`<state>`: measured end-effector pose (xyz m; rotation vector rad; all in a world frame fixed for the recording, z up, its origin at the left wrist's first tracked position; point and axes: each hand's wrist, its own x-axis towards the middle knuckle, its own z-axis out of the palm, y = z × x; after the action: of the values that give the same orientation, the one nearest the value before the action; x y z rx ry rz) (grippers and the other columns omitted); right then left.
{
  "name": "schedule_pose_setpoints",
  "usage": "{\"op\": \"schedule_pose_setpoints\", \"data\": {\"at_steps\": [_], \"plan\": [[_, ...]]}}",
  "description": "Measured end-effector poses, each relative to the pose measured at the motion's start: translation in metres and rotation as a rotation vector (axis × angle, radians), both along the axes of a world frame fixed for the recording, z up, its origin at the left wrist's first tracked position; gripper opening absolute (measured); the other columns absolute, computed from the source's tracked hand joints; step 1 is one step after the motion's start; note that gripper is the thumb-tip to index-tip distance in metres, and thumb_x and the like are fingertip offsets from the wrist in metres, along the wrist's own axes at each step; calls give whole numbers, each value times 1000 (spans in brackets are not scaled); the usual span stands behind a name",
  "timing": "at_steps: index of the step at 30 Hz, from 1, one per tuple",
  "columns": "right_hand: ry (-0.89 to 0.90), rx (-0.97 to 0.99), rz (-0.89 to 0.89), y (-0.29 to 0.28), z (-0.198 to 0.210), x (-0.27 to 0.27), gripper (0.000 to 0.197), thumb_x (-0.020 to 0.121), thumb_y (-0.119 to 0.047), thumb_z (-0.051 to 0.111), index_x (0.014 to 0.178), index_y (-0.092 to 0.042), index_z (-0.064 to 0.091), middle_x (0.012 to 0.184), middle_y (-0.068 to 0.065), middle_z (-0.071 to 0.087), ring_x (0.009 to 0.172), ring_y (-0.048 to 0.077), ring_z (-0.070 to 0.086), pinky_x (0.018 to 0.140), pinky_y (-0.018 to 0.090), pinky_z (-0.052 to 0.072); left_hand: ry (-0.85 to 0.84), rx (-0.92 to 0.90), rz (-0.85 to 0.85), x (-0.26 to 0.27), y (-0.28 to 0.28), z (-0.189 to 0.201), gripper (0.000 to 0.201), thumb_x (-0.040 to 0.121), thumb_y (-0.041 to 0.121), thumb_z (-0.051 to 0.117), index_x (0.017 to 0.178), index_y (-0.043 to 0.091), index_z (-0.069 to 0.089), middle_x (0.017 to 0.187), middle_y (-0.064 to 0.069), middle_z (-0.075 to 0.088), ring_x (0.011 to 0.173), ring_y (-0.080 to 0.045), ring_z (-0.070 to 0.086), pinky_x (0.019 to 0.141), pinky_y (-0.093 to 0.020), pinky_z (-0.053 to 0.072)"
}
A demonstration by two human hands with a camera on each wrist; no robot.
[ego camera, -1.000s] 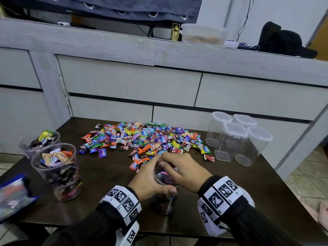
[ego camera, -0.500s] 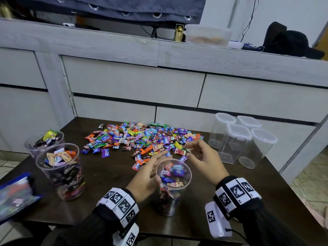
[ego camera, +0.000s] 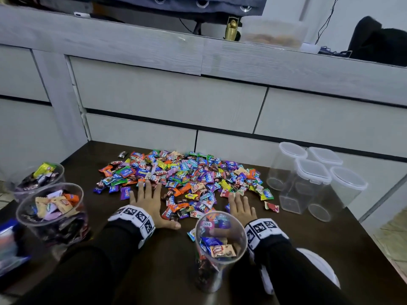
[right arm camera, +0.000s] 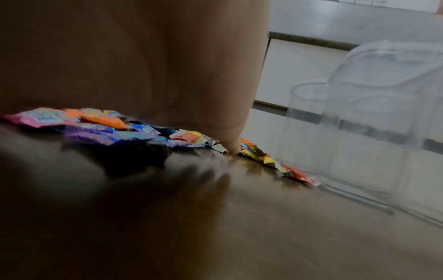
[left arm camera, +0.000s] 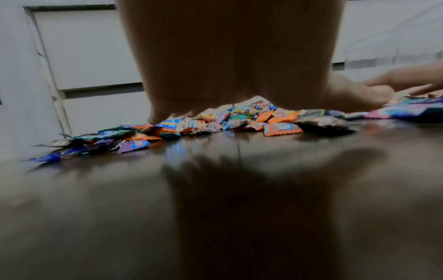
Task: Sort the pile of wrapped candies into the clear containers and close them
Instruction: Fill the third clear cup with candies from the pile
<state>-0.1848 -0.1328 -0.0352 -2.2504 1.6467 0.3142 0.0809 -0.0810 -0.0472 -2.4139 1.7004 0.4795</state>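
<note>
A wide pile of colourful wrapped candies (ego camera: 182, 175) covers the middle of the dark table (ego camera: 308, 238). My left hand (ego camera: 146, 200) lies flat, fingers spread, at the pile's near left edge, fingertips touching wrappers (left arm camera: 167, 123). My right hand (ego camera: 240, 206) lies flat at the pile's near right edge, little finger down among the candies (right arm camera: 233, 147). An open clear container (ego camera: 220, 243), partly filled with candies, stands in front between my wrists. Neither hand holds anything.
Two open candy-filled containers (ego camera: 51, 213) (ego camera: 37, 177) stand at the left. Several empty lidded clear containers (ego camera: 312, 183) cluster at the right, also in the right wrist view (right arm camera: 371, 123). A blue bag (ego camera: 8, 245) lies at the left edge. Grey drawers (ego camera: 167, 102) back the table.
Both hands left the front container, which they held a second ago, and moved forward. They now lie flat on the table at the near edge of the pile.
</note>
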Motion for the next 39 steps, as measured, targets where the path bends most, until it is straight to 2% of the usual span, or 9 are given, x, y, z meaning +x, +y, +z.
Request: {"op": "schedule_pose_setpoints", "data": {"at_steps": [7,13,18,23,27,32,34,36,39], "plan": [[35,-58,48,-33,-12,27,123,71,-71,62,149,-21,-19,158,7,-21,145,33,-14,118,49,3,-96,17,-324,-11,-36,-14,138,59,97,42,149,20,-29,156,-7,-35,145,-30,-29,115,-59,-11],[48,-42,144,-58,-8,45,135,57,-84,60,146,-28,-25,154,6,-31,142,39,-21,115,56,1,-167,-21,-442,-20,-64,-11,135,62,94,45,149,21,-28,156,-8,-35,144,-31,-30,115,-57,-11],[-4,-86,272,-62,-6,51,125,61,-80,62,149,-33,-13,157,9,-20,143,41,-14,115,57,5,-194,-81,-600,-21,-73,-7,134,62,91,50,150,24,-26,157,-8,-33,146,-32,-27,115,-57,-13],[13,-186,373,-62,-3,50,98,77,-72,53,151,-31,2,157,13,7,143,37,11,113,53,20,-138,-92,-585,-27,-74,-7,111,76,82,48,155,29,-8,162,-4,-22,150,-27,-13,119,-55,5],[60,-331,399,-59,-3,48,80,85,-66,47,148,-31,13,149,13,24,135,34,26,105,49,33,-163,-152,-574,-32,-70,-5,93,84,74,46,155,30,6,164,-3,-6,150,-27,5,113,-52,25],[96,-423,386,-58,1,43,90,75,-76,50,146,-38,10,148,11,25,133,36,30,99,51,38,-182,-275,-614,-25,-68,2,93,81,77,47,153,26,17,158,-6,18,145,-27,18,113,-46,27],[100,-427,361,-57,1,43,96,70,-82,46,147,-37,8,153,10,18,134,37,28,100,53,37,-193,-288,-595,-25,-66,1,104,75,84,44,155,26,10,162,-6,7,148,-27,9,118,-50,19],[69,-331,333,-57,-2,44,98,72,-83,42,149,-36,4,158,6,4,142,37,14,106,60,29,-154,-225,-564,-29,-64,-1,108,75,87,35,156,28,-3,164,-5,-13,151,-27,-7,120,-56,9],[38,-187,320,-55,-7,49,93,79,-76,42,150,-34,-1,160,5,-3,145,35,3,110,63,21,-74,-107,-528,-34,-64,-3,103,71,86,11,155,31,-12,161,-5,-25,150,-27,-17,119,-59,9]]}}
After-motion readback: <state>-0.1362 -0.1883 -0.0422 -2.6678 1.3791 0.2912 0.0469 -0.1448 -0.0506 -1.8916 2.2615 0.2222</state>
